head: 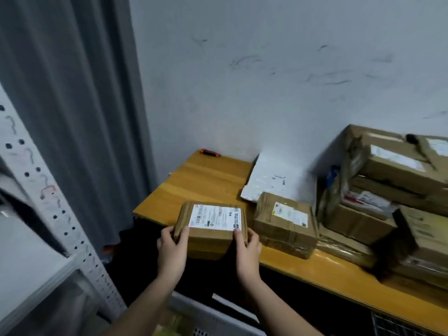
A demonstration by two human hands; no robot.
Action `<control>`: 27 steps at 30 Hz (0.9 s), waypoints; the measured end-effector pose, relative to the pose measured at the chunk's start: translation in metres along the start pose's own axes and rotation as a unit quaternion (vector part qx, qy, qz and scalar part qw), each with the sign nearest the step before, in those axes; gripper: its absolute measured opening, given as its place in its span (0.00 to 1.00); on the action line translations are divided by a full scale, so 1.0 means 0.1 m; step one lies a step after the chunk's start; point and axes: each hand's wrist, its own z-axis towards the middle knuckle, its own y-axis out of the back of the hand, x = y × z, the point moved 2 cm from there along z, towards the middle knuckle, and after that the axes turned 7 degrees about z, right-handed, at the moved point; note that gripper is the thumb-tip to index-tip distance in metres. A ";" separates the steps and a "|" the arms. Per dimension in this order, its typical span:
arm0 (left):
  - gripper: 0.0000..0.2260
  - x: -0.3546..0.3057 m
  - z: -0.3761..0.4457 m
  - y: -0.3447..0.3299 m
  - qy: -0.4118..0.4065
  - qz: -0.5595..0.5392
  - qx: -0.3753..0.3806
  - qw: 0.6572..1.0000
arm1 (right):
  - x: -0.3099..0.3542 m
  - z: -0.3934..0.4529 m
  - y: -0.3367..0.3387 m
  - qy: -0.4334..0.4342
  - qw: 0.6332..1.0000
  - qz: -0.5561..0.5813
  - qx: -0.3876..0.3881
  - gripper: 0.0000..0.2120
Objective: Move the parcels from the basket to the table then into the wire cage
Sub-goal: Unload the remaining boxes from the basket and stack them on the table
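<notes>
A small cardboard parcel (210, 226) with a white shipping label lies at the front left edge of the wooden table (208, 183). My left hand (171, 248) grips its left side, thumb on top. My right hand (247, 248) grips its right side, thumb on the label's corner. A second taped brown parcel (284, 224) sits just right of it. A white mailer bag (274, 178) lies behind against the wall. The grey perforated basket (211, 316) shows at the bottom, below my forearms. A bit of wire mesh (392, 326) appears at the bottom right.
A pile of several cardboard boxes (392, 190) fills the table's right end. An orange and black tool (209, 152) lies at the table's back left corner. A grey curtain (72, 93) hangs to the left, beside a white perforated shelf upright (48, 190).
</notes>
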 end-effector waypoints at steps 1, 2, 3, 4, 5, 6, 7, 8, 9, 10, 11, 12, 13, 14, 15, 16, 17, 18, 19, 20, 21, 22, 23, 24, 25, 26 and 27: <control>0.18 -0.17 0.00 -0.09 -0.010 0.001 0.012 1.000 | 0.12 0.05 0.12 0.008 1.000 0.006 -0.011 0.27; 0.18 -0.32 0.02 -0.18 -0.017 -0.001 0.027 0.999 | 0.22 0.11 0.23 0.011 1.000 0.009 -0.022 0.27; 0.19 -0.48 0.02 -0.30 -0.025 0.001 0.039 0.999 | 0.31 0.18 0.35 0.012 0.999 0.010 -0.033 0.28; 0.19 -0.61 0.04 -0.41 -0.028 0.005 0.049 0.998 | 0.39 0.24 0.47 0.012 0.999 0.013 -0.041 0.28; 0.20 -0.72 0.05 -0.52 -0.025 0.009 0.063 0.998 | 0.46 0.31 0.57 0.011 0.999 0.015 -0.048 0.28; 0.21 -0.84 0.06 -0.66 -0.023 0.011 0.083 0.996 | 0.52 0.39 0.71 0.012 0.998 0.018 -0.057 0.29; 0.21 -0.94 0.07 -0.79 -0.027 0.013 0.102 0.994 | 0.57 0.47 0.83 0.013 0.998 0.018 -0.065 0.29; 0.22 -1.04 0.07 -0.93 -0.032 0.016 0.119 0.992 | 0.61 0.56 0.97 0.017 0.997 0.016 -0.074 0.30; 0.22 -1.12 0.08 -1.07 -0.038 0.020 0.133 0.990 | 0.66 0.64 1.10 0.021 0.996 0.011 -0.082 0.30; 0.22 -1.20 0.10 -1.18 -0.041 0.023 0.146 0.988 | 0.69 0.72 1.21 0.024 0.996 0.004 -0.088 0.29; 0.23 -1.27 0.11 -1.32 -0.040 0.027 0.161 0.986 | 0.71 0.83 1.33 0.025 0.995 -0.001 -0.095 0.29; 0.23 -1.34 0.12 -1.44 -0.035 0.031 0.174 0.984 | 0.72 0.92 1.43 0.023 0.995 -0.007 -0.099 0.30; 0.23 -1.41 0.14 -1.57 -0.032 0.034 0.184 0.982 | 0.72 1.02 1.52 0.019 0.995 -0.007 -0.100 0.31; 0.23 -1.46 0.14 -1.69 -0.028 0.036 0.193 0.980 | 0.71 1.11 1.59 0.014 0.995 -0.003 -0.097 0.32; 0.22 -1.51 0.15 -1.79 -0.022 0.037 0.200 0.979 | 0.68 1.20 1.65 0.008 0.996 0.001 -0.094 0.33; 0.22 -1.55 0.16 -1.91 -0.017 0.038 0.204 0.978 | 0.65 1.30 1.71 0.001 0.996 0.002 -0.091 0.33; 0.21 -1.58 0.16 -2.02 -0.013 0.040 0.205 0.978 | 0.62 1.38 1.76 -0.008 0.996 0.001 -0.089 0.34; 0.20 -1.61 0.18 -2.12 -0.009 0.047 0.203 0.978 | 0.60 1.47 1.81 -0.014 0.996 -0.002 -0.090 0.34; 0.20 -1.64 0.19 -2.21 -0.006 0.056 0.200 0.978 | 0.58 1.55 1.86 -0.021 0.995 -0.008 -0.092 0.34; 0.19 -1.64 0.19 -2.28 -0.001 0.069 0.199 0.978 | 0.55 1.61 1.90 -0.029 0.995 -0.016 -0.095 0.34; 0.19 -1.65 0.22 -2.36 0.006 0.079 0.202 0.976 | 0.52 1.70 1.93 -0.036 0.994 -0.022 -0.097 0.34; 0.19 -1.64 0.25 -2.44 0.013 0.086 0.204 0.975 | 0.50 1.76 1.96 -0.042 0.994 -0.027 -0.097 0.34; 0.19 -1.62 0.27 -2.50 0.019 0.088 0.206 0.974 | 0.47 1.81 1.98 -0.047 0.994 -0.030 -0.094 0.34; 0.19 -1.61 0.30 -2.54 0.025 0.088 0.205 0.974 | 0.44 1.86 1.98 -0.050 0.994 -0.033 -0.090 0.35; 0.20 -1.59 0.32 -2.56 0.029 0.088 0.203 0.975 | 0.41 1.88 1.98 -0.050 0.994 -0.035 -0.086 0.35; 0.20 -1.56 0.35 -2.59 0.032 0.091 0.197 0.976 | 0.38 1.92 1.97 -0.050 0.995 -0.037 -0.083 0.35; 0.21 -1.54 0.37 -2.61 0.035 0.094 0.192 0.976 | 0.35 1.95 1.96 -0.048 0.995 -0.037 -0.082 0.35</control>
